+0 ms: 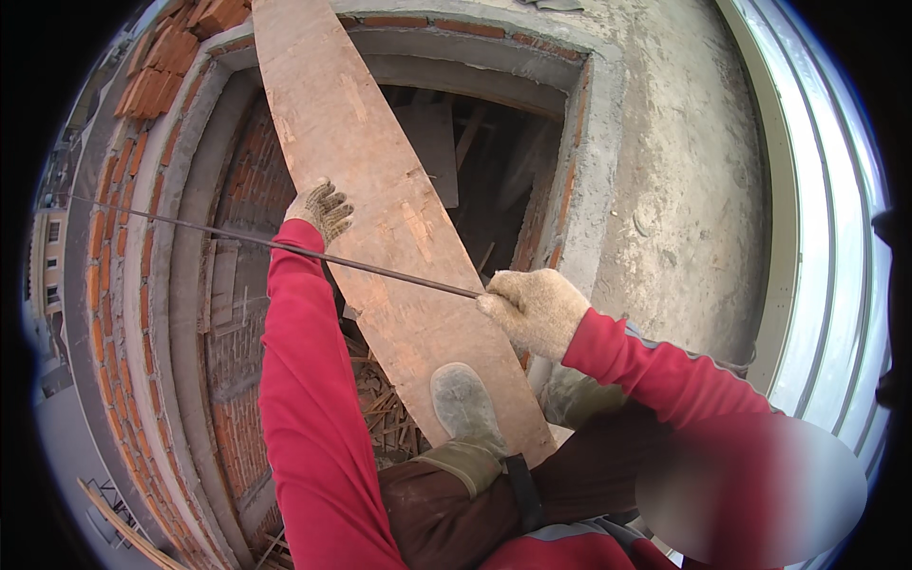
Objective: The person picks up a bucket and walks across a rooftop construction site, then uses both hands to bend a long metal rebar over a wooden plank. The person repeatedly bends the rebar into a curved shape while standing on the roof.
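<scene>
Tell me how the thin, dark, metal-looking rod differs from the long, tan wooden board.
The thin, dark, metal-looking rod is slender, while the long, tan wooden board is broad and flat. The rod is darker; the board is lighter, with scuffed patches. The rod is gripped by the cream-gloved right hand, whereas the board lies under a dusty grey boot. Both are long.
</scene>
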`<move>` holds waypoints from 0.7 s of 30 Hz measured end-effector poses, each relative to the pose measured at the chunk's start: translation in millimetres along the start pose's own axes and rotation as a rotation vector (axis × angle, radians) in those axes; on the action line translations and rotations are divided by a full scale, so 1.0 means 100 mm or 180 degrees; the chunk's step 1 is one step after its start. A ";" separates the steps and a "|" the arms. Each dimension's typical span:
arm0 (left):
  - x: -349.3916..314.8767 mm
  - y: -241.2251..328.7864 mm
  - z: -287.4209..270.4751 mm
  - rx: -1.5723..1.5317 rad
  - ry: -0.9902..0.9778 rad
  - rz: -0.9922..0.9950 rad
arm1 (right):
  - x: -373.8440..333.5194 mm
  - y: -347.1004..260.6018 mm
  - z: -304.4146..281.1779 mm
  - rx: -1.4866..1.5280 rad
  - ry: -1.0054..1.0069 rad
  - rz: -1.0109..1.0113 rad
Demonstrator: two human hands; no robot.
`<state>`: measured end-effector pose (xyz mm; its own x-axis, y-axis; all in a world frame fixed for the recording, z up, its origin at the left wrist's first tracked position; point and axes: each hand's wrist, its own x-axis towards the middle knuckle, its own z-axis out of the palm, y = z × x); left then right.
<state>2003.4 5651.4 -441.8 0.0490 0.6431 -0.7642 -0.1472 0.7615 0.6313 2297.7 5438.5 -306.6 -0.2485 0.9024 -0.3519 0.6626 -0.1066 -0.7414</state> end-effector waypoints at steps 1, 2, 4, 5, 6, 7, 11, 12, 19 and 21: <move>-0.01 0.00 0.00 -0.0003 -0.0012 -0.0017 | 0.00 0.00 0.00 -0.0001 -0.0011 0.0020; -0.01 0.00 0.00 0.0007 -0.0021 -0.0016 | 0.00 -0.01 0.00 0.0008 -0.0006 0.0015; -0.01 0.00 0.00 0.0007 -0.0037 -0.0026 | 0.00 -0.01 0.01 0.0048 -0.0032 0.0056; -0.01 0.00 0.00 0.0012 -0.0024 -0.0021 | 0.00 -0.01 0.01 0.0048 0.0025 -0.0043; -0.01 0.00 0.00 0.0017 -0.0011 -0.0015 | 0.00 -0.01 0.01 0.0072 0.0045 -0.0092; -0.01 0.00 0.00 0.0025 0.0001 -0.0012 | 0.01 -0.01 0.01 0.0105 -0.0025 0.0009; 0.00 -0.02 -0.01 0.0062 -0.0018 -0.0032 | 0.01 0.00 0.00 0.0083 -0.0086 0.0031; 0.00 -0.02 -0.02 0.0078 -0.0014 -0.0024 | 0.02 0.00 0.01 0.0097 -0.0050 -0.0010; 0.03 -0.05 -0.05 0.0146 -0.0011 -0.0010 | 0.02 -0.01 -0.01 0.0054 -0.0165 0.0028; 0.05 -0.06 -0.06 0.0133 0.0004 -0.0032 | 0.03 -0.02 -0.02 -0.0059 -0.0161 0.0021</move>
<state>1998.5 5649.9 -450.2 0.0490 0.6354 -0.7706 -0.1054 0.7706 0.6286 2297.1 5441.8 -305.0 -0.2792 0.8794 -0.3857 0.6773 -0.1044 -0.7283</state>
